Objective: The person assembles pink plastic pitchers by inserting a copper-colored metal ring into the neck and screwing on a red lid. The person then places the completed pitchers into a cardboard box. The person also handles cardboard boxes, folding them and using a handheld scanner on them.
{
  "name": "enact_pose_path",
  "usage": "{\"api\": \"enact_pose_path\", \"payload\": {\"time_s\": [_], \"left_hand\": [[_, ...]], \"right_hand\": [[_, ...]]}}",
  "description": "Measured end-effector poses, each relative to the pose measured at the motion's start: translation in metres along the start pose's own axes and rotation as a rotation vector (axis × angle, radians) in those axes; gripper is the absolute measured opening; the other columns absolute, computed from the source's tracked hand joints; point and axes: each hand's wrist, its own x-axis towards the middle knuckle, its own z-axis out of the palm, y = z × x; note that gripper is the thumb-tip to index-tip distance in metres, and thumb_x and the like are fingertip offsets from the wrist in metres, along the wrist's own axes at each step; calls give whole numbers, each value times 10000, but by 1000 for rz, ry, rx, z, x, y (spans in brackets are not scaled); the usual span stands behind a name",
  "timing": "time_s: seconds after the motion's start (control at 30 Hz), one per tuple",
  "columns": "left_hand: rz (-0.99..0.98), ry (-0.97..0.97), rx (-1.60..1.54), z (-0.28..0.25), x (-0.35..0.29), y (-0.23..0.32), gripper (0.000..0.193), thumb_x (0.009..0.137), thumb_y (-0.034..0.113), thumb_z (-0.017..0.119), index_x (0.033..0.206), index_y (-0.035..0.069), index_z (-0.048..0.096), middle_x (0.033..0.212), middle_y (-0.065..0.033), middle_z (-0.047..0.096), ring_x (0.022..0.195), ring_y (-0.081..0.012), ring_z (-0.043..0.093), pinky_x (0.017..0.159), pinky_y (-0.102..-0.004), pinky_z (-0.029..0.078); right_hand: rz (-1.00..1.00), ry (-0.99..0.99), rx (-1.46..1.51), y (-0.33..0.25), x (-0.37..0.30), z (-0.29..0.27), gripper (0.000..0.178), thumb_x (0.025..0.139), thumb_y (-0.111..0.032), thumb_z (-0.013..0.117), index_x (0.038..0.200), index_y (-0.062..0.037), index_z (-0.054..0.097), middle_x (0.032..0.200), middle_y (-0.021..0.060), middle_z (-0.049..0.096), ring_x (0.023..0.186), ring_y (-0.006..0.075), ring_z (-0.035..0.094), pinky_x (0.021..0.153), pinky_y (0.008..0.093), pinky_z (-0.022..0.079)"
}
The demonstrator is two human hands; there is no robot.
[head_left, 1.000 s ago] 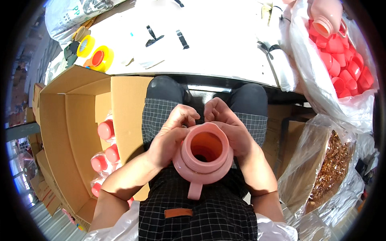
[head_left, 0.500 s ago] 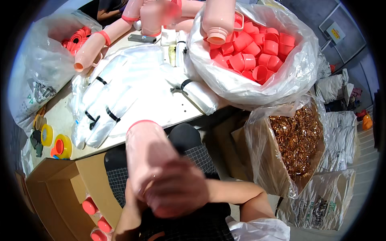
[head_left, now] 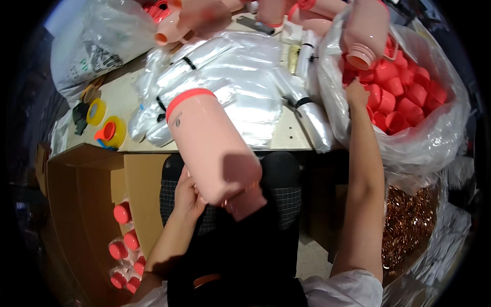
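My left hand [head_left: 190, 197] grips a pink vacuum flask [head_left: 212, 143] at its side, the fingers partly hidden behind it. The flask lies tilted above my lap, its red-rimmed end up toward the table and its narrower neck end toward my body. A copper-coloured gleam shows around that neck. My right arm stretches to the large clear plastic bag [head_left: 335, 110], where my right hand [head_left: 356, 93] is at the red cups [head_left: 391, 84]. Its fingertips are hidden among them, so a hold cannot be made out. Another pink flask [head_left: 365, 30] lies over the cups, neck toward me.
Clear plastic sleeves [head_left: 250, 77] and rolled bundles with black ties cover the table. Several pink flasks lie at the back. Yellow tape rolls [head_left: 113, 132] sit at the left edge. A cardboard box [head_left: 84, 204] holds red-capped flasks; copper-coloured rings [head_left: 409, 225] fill a bag at right.
My right hand has left the flask's neck end and reached out right to the cups. The left hand still holds the flask. The whole view has shifted.
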Motion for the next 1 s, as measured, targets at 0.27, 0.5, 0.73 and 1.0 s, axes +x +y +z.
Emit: {"api": "enact_pose_path", "payload": {"time_s": [0.27, 0.5, 0.73, 1.0], "left_hand": [[70, -129, -193, -13, 26, 12, 574, 826, -136, 342, 1375, 15, 416, 816, -51, 528, 521, -54, 412, 409, -196, 337], [59, 67, -79, 17, -5, 12, 247, 938, -49, 406, 1152, 35, 496, 614, 24, 431, 443, -51, 376, 368, -205, 333], [648, -199, 983, -81, -42, 31, 377, 935, -37, 407, 1295, 12, 509, 1023, -116, 640, 813, -223, 665, 674, -305, 557], [484, -668, 1077, -11, 16, 24, 255, 958, 133, 597, 759, -8, 674, 837, -102, 717, 763, -199, 688, 663, -300, 527]], "right_hand": [[-102, 870, 873, -36, -130, -82, 577, 778, -252, 774, 1276, -7, 614, 1271, 168, 658, 1052, 312, 647, 964, 405, 497], [-866, 743, 876, -128, -397, -27, 496, 845, -432, 723, 1193, -98, 605, 1293, 177, 518, 1179, 354, 461, 934, 505, 468], [-796, 39, 1160, -68, -438, -20, 509, 894, -397, 691, 1267, -82, 546, 1339, 168, 503, 1234, 307, 493, 1018, 519, 415], [-585, -913, 1343, -58, -334, -59, 582, 853, -142, 693, 1396, -15, 526, 1303, 133, 602, 1215, 248, 575, 1071, 350, 417]]}}
